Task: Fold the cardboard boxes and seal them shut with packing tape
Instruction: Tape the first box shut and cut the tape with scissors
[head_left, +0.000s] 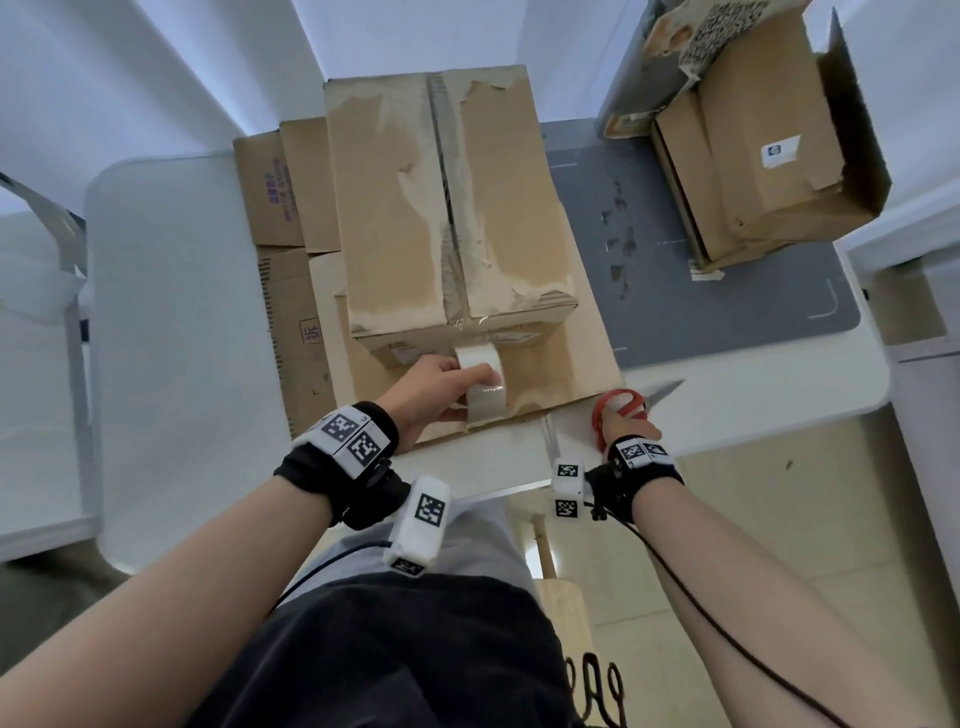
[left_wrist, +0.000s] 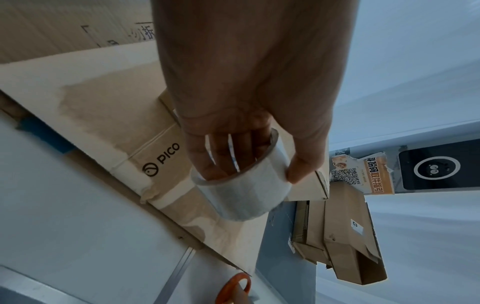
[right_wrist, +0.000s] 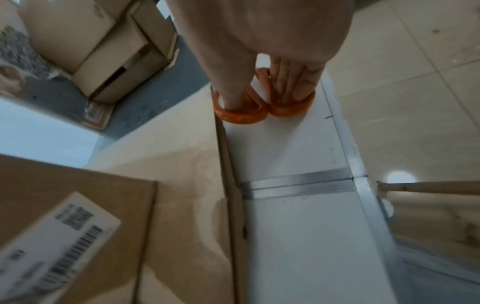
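Note:
A closed cardboard box (head_left: 447, 208) stands on flattened cardboard (head_left: 561, 364) in the middle of the white table (head_left: 171, 312), with tape along its top seam. My left hand (head_left: 441, 389) grips the roll of packing tape (head_left: 485, 387) in front of the box's near face, fingers through the core (left_wrist: 223, 160) and thumb on the outside. A strip of tape runs from the roll up onto the box edge. My right hand (head_left: 623, 421) holds orange-handled scissors (head_left: 623, 402) at the table's near right edge, thumb and fingers through the loops (right_wrist: 241, 115), blades pointing right.
More cardboard boxes (head_left: 763, 150) are stacked at the back right on a grey mat (head_left: 727, 301). Flattened cartons (head_left: 280, 218) lie to the left of the box. A wooden stool (head_left: 561, 597) stands below the table edge. The table's near edge (right_wrist: 345, 144) is by my right hand.

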